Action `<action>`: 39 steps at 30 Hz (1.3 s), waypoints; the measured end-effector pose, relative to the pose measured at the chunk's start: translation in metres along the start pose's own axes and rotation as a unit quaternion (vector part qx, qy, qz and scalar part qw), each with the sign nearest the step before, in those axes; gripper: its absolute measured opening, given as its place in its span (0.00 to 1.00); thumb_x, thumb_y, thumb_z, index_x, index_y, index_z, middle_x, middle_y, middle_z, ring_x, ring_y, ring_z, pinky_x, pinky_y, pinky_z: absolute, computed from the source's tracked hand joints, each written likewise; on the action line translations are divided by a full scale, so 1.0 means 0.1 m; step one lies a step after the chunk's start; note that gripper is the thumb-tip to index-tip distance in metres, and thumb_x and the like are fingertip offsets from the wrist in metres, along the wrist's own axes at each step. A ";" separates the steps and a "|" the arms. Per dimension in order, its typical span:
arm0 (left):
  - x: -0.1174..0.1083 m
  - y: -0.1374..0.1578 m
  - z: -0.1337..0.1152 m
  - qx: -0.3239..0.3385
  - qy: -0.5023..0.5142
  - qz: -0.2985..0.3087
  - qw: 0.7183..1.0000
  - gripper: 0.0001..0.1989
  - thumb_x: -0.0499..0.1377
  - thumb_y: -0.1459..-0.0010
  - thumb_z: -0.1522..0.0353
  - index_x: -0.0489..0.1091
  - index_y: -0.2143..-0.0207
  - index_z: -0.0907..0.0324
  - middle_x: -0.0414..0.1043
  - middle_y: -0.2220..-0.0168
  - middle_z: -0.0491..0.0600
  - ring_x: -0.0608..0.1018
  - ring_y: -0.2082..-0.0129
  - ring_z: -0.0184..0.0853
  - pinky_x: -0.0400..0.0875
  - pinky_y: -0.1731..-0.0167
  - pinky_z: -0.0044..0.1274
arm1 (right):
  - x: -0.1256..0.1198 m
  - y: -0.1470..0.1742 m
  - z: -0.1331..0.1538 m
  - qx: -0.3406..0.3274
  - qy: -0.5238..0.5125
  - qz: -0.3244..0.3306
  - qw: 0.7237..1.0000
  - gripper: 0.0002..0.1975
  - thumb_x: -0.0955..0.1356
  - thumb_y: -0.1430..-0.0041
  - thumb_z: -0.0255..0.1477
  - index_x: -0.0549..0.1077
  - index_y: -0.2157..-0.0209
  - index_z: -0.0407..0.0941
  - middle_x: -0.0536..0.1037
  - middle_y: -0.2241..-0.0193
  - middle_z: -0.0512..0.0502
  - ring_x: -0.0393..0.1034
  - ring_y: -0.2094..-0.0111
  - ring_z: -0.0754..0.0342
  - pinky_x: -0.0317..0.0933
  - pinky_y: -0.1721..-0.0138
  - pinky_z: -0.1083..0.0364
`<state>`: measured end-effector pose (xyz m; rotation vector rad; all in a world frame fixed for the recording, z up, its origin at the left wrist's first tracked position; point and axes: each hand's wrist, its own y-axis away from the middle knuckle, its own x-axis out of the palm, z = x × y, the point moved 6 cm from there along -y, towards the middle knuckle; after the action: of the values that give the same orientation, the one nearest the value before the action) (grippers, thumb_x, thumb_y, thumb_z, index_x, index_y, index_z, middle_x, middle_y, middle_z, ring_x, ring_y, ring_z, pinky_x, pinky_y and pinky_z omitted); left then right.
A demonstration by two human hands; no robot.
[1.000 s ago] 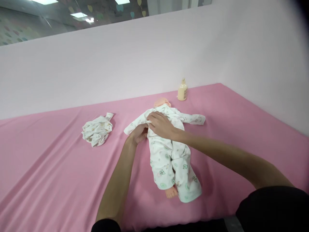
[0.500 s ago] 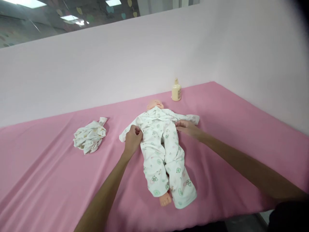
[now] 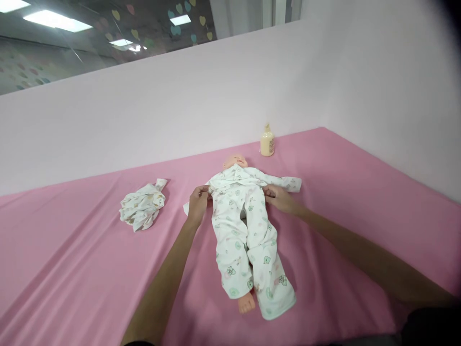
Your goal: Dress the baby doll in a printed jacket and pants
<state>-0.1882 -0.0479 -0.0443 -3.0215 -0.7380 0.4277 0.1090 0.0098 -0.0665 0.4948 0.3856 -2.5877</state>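
A baby doll (image 3: 246, 303) lies on its back, its head toward the wall. It wears a white printed long-sleeved top (image 3: 254, 174) and matching pajama pants (image 3: 234, 230); one foot shows below a pant leg, while the other is hidden inside. At the left side of the doll's waist, my left hand (image 3: 198, 203) is closed, thumb and fingers pinching the cloth. My right hand (image 3: 283, 199) pinches the cloth at the opposite side of the waist. Whether the fingers hold the waistband or the top's hem is hard to tell.
A crumpled white printed garment (image 3: 143, 206) lies to the left on the pink sheet (image 3: 90, 269). Behind the doll, a cream pump bottle (image 3: 267, 142) stands near the white wall (image 3: 162, 110). Another wall rises on the right.
My right fingers have curled in from a straighter pose and now pinch the cloth at the waist. My left hand stays by the waist, its fingers now against the cloth. The view has shifted slightly.
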 end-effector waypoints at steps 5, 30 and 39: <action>-0.01 -0.05 -0.03 0.031 -0.058 0.009 0.998 0.23 0.62 0.46 0.60 0.62 0.49 0.55 0.71 0.57 0.50 0.71 0.75 0.28 0.66 0.77 0.22 | -0.10 0.00 0.14 0.026 0.039 -0.082 0.996 0.07 0.63 0.38 0.33 0.71 0.64 0.45 0.75 0.70 0.49 0.69 0.69 0.52 0.62 0.66 0.53; -0.17 0.32 -0.48 0.163 -0.351 -0.042 0.921 0.03 0.53 0.41 0.68 0.60 0.68 0.55 0.70 0.68 0.47 0.70 0.70 0.35 0.56 0.71 0.24 | 1.51 -0.14 1.55 -0.244 0.559 0.141 0.780 0.12 0.63 0.42 0.17 0.77 0.62 0.36 0.78 0.60 0.35 0.67 0.53 0.44 0.58 0.52 0.48; 0.04 0.09 -0.74 0.248 -0.292 0.027 0.923 0.10 0.52 0.37 0.68 0.63 0.73 0.57 0.69 0.72 0.45 0.68 0.72 0.32 0.59 0.69 0.25 | 1.30 -0.10 1.56 -0.232 0.587 -0.037 0.775 0.14 0.62 0.43 0.18 0.73 0.56 0.34 0.72 0.58 0.32 0.63 0.58 0.43 0.57 0.60 0.47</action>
<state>-0.1611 -0.0494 0.0256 -2.4321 -0.4476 1.3229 -0.0456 -0.0879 0.0224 1.8657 1.3934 -1.7702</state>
